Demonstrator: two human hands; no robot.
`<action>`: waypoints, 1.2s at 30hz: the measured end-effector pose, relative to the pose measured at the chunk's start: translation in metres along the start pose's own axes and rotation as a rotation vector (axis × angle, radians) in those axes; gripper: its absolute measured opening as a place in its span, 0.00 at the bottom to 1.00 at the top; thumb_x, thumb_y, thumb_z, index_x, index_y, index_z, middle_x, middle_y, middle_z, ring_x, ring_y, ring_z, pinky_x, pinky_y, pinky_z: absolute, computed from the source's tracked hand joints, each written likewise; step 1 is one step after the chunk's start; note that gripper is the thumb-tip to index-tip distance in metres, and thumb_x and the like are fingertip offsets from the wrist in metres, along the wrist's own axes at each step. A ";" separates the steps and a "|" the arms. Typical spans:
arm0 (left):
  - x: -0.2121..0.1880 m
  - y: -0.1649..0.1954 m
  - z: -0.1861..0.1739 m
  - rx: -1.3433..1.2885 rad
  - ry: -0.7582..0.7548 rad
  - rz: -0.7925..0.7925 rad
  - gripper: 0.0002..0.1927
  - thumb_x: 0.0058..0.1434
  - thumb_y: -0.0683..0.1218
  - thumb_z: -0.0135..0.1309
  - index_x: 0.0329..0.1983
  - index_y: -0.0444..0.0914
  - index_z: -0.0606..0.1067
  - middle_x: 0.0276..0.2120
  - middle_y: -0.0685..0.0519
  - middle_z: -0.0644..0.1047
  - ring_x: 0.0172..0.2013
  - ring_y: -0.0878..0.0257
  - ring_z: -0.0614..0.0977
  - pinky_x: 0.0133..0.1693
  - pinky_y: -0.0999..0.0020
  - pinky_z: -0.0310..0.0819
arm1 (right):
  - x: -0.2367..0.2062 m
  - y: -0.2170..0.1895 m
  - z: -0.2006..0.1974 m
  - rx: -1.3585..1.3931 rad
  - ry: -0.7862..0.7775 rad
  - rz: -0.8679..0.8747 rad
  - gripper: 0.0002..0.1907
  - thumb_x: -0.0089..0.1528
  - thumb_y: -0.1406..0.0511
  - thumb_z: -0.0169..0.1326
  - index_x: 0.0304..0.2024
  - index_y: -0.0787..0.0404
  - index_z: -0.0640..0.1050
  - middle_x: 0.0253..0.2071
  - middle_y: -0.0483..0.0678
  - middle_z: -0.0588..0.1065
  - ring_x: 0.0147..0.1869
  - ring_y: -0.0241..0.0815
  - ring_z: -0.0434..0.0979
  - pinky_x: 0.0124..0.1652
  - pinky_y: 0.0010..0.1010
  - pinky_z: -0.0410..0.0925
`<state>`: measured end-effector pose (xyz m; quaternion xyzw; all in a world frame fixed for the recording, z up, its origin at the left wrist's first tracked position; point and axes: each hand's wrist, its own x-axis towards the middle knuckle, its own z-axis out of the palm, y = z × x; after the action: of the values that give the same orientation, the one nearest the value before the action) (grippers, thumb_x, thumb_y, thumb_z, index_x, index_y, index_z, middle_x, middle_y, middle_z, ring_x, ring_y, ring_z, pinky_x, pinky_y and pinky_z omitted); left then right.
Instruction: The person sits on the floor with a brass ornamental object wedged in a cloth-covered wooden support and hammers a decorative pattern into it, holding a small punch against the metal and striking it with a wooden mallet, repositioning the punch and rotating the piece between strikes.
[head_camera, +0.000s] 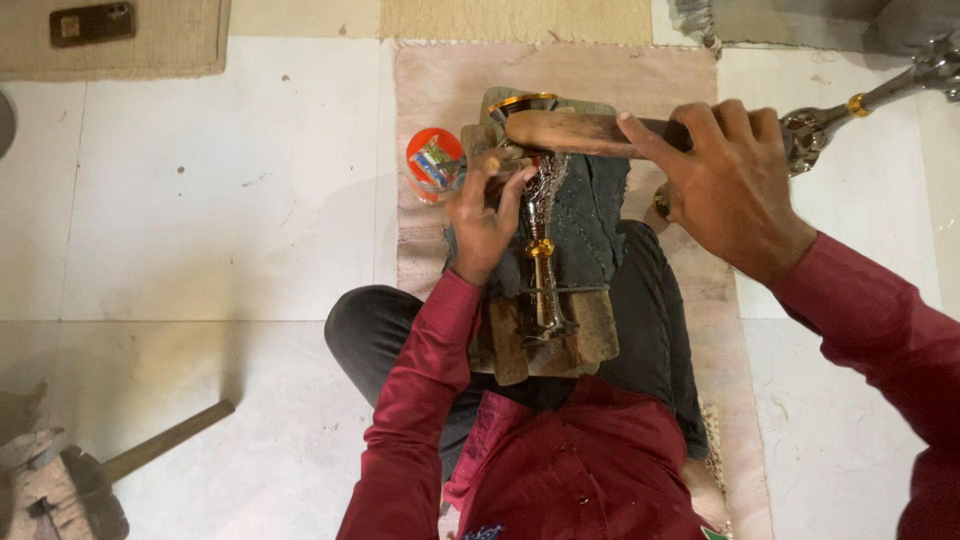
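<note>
On the person's lap, over a dark cloth (590, 225), a silver goblet-shaped metal piece (541, 235) lies lengthwise, its stem with a gold ring pointing toward the body and its cup end away from it. It rests on a wooden block (590, 340) between the knees. The left hand (482, 215) is closed around a small punch-like tool (492, 163) and sets its tip against the ornamented upper part of the piece. The right hand (725, 180) grips a wooden mallet (575, 132), held level just above the tool, fingers wrapped on the handle. I judge that the step in hand is chasing or embossing the surface, with the mallet raised for a strike. The next move seems to call for a short, straight blow on the tool head, while the left hand keeps the tip from slipping on the curved metal. An orange-lidded jar (434, 160) stands just beside the left hand on the pink mat (620, 70). A second similar metal piece (860, 105) lies to the right on the tiles.
</note>
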<state>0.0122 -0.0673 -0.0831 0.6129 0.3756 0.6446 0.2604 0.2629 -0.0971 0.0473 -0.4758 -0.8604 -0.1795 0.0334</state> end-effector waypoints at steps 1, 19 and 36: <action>-0.001 0.001 0.001 0.053 0.017 0.018 0.15 0.63 0.33 0.63 0.51 0.32 0.74 0.46 0.44 0.82 0.43 0.61 0.87 0.44 0.69 0.83 | 0.001 0.001 -0.005 -0.020 0.027 -0.010 0.38 0.62 0.69 0.59 0.75 0.47 0.72 0.52 0.52 0.74 0.52 0.50 0.71 0.50 0.45 0.63; -0.010 -0.003 0.009 0.077 0.063 -0.018 0.09 0.65 0.35 0.61 0.46 0.33 0.76 0.38 0.46 0.83 0.37 0.58 0.88 0.40 0.68 0.83 | 0.044 -0.007 -0.085 0.170 0.166 -0.211 0.29 0.67 0.71 0.55 0.70 0.45 0.76 0.50 0.49 0.74 0.49 0.44 0.68 0.55 0.43 0.59; -0.007 -0.001 0.007 0.038 0.050 -0.043 0.08 0.65 0.35 0.61 0.47 0.32 0.76 0.37 0.47 0.82 0.36 0.64 0.87 0.37 0.71 0.82 | 0.035 -0.013 -0.083 -0.097 0.212 -0.210 0.32 0.63 0.72 0.59 0.68 0.44 0.76 0.51 0.47 0.74 0.50 0.44 0.69 0.54 0.41 0.59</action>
<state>0.0200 -0.0711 -0.0883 0.5930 0.4073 0.6468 0.2530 0.2237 -0.1033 0.1291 -0.3624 -0.8875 -0.2726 0.0823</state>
